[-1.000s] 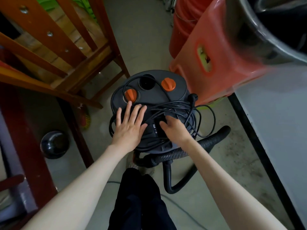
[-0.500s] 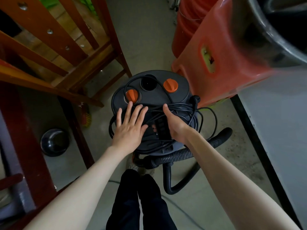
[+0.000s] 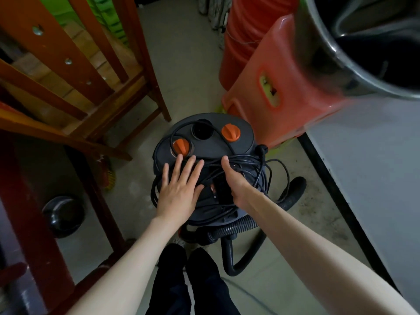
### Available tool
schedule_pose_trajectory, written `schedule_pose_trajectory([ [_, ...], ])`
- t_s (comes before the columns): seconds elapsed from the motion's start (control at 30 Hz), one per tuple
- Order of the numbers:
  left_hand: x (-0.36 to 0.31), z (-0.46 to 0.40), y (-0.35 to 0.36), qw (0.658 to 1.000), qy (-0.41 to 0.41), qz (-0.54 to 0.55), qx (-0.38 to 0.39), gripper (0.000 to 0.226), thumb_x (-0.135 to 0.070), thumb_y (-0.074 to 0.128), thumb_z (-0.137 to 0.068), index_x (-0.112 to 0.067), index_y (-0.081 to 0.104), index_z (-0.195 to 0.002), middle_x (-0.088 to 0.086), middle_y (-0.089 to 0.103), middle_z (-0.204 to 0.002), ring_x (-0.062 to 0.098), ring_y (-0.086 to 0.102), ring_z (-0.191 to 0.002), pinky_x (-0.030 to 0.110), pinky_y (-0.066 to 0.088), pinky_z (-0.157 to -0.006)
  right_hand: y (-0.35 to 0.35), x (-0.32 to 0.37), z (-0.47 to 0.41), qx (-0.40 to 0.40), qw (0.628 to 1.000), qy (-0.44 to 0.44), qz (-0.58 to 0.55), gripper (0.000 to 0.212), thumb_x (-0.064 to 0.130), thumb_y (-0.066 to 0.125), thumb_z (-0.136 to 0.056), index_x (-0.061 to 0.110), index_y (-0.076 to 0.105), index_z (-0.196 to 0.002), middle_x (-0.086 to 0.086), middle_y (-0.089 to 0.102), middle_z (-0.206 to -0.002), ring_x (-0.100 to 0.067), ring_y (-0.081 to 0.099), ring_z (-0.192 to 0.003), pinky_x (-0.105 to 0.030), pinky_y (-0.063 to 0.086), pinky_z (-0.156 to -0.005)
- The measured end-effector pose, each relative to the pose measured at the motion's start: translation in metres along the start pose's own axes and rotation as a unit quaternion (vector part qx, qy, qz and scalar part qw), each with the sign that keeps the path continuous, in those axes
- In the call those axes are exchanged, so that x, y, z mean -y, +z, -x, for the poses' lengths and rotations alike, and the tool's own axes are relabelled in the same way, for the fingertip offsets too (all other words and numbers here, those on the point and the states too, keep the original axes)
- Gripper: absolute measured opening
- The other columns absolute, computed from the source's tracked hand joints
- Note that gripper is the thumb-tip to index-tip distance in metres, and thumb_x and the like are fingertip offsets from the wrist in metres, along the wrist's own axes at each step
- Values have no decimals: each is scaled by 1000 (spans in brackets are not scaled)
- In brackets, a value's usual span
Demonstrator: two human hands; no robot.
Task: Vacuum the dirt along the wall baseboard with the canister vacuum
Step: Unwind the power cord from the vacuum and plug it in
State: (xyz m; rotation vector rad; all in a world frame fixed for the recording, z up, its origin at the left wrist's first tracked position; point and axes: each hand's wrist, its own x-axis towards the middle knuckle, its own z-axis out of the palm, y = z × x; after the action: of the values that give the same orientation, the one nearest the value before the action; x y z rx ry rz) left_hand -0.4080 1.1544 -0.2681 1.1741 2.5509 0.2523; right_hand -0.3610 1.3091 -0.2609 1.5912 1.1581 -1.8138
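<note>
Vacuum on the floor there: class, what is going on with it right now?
A person stands over the vacuum, both hands on its lid. The left hand lies flat with straight fingers on the cord coiled on top. The right hand curls round the handle, thumb up. The hose trails on the floor beside the canister, and the cord is not unwound, so no vacuuming has begun. A red stool and a wooden chair stand close by.

Under your hands you have a matt dark plastic vacuum lid (image 3: 241, 142) with glossy orange knobs (image 3: 231, 132), a ribbed rubbery hose (image 3: 236, 227), varnished wooden chair rails (image 3: 75, 71), a shiny metal pot (image 3: 322, 53) and a rough concrete floor (image 3: 186, 71).
</note>
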Motion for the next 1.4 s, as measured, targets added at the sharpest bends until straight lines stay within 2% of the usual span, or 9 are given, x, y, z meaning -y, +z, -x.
schedule_pose_trajectory([
  [0.07, 0, 4, -2, 1000, 15, 3, 0, 61, -31, 56, -93, -12, 34, -147, 10, 34, -152, 37, 24, -142, 57, 20, -111, 1, -4, 7, -14, 1000, 3, -1, 59, 71, 42, -89, 17, 65, -91, -6, 72, -90, -26, 69, -90, -40, 56, -88],
  [0.17, 0, 13, -6, 999, 30, 14, 11, 61, -33, 56, -93, -12, 35, -146, 10, 33, -152, 37, 23, -142, 58, 19, -111, 0, -11, 21, -39, 999, 8, -6, 59, 69, 43, -90, 15, 63, -103, -3, 69, -89, -21, 67, -85, -36, 55, -82],
  [0.3, -11, 34, -14, 998, 50, 39, 30, 61, -34, 60, -91, -12, 40, -144, 11, 39, -149, 39, 27, -140, 59, 24, -109, -5, -32, 44, -60, 998, 30, -4, 73, 68, 43, -90, 10, 57, -132, -9, 65, -122, -27, 63, -108, -41, 49, -99],
  [0.37, -20, 47, -15, 997, 63, 45, 28, 61, -34, 63, -88, -11, 44, -141, 11, 43, -146, 40, 32, -137, 59, 29, -107, -10, -44, 57, -76, 996, 39, 4, 77, 69, 43, -90, 9, 52, -138, -10, 59, -133, -29, 57, -118, -41, 46, -103],
  [0.57, -49, 85, -14, 990, 92, 86, 67, 61, -39, 57, -91, -19, 37, -145, 4, 33, -152, 32, 20, -144, 53, 20, -113, -33, -92, 93, -122, 992, 40, 5, 80, 69, 41, -90, 9, 45, -143, -9, 49, -145, -30, 48, -130, -39, 40, -107],
  [0.8, -96, 133, -10, 991, 124, 40, 25, 63, -32, 74, -79, -14, 53, -135, 9, 49, -142, 37, 41, -133, 60, 34, -104, -62, -153, 124, -142, 989, 29, -24, 78, 69, 41, -90, 9, 50, -139, -8, 54, -140, -30, 53, -124, -37, 41, -106],
  [0.97, -132, 171, 1, 993, 117, 30, 13, 57, -31, 65, -88, -15, 48, -139, 8, 42, -147, 35, 30, -139, 57, 23, -111, -79, -195, 145, -142, 989, 12, -43, 78, 66, 39, -93, 4, 45, -141, -11, 52, -142, -31, 51, -125, -41, 41, -107],
  [1.1, -144, 220, 15, 996, 76, 22, 42, 57, -39, 42, -99, -24, 23, -150, -1, 15, -159, 26, 1, -147, 45, 0, -117, -78, -237, 165, -121, 992, 9, -29, 81, 66, 40, -93, 4, 40, -145, -12, 47, -146, -31, 48, -129, -43, 39, -109],
  [1.4, -144, 314, 43, 997, 5, 37, 71, 60, -45, 36, -99, -30, 12, -152, -6, 3, -160, 20, -7, -147, 40, -3, -117, -56, -309, 185, -107, 993, 9, 38, 79, 65, 41, -93, 7, 39, -146, -12, 46, -147, -32, 48, -130, -42, 39, -108],
])
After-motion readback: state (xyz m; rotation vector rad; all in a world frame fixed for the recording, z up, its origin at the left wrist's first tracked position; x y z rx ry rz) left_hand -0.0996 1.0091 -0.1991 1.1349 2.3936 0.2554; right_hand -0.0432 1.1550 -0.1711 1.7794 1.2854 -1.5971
